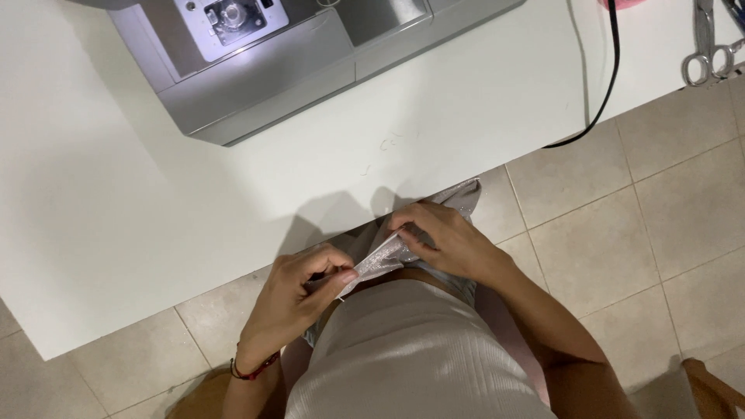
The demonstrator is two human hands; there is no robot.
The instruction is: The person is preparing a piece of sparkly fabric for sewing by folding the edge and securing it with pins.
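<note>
Head view: left hand [299,291] pinched on the near end of a narrow shiny strip [380,260]; right hand [442,240] closed on its far end, both just off the table [116,233] near edge, over the lap. Grey cloth [458,198] mostly hidden beneath hands. Sewing machine [264,70] cut off at far edge; scissors [702,58] clipped at far right corner; cable [609,77] trailing off the edge

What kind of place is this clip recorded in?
Probably a home sewing corner: a grey sewing machine on a white table, scissors at its edge, and both hands working pale fabric.
</note>
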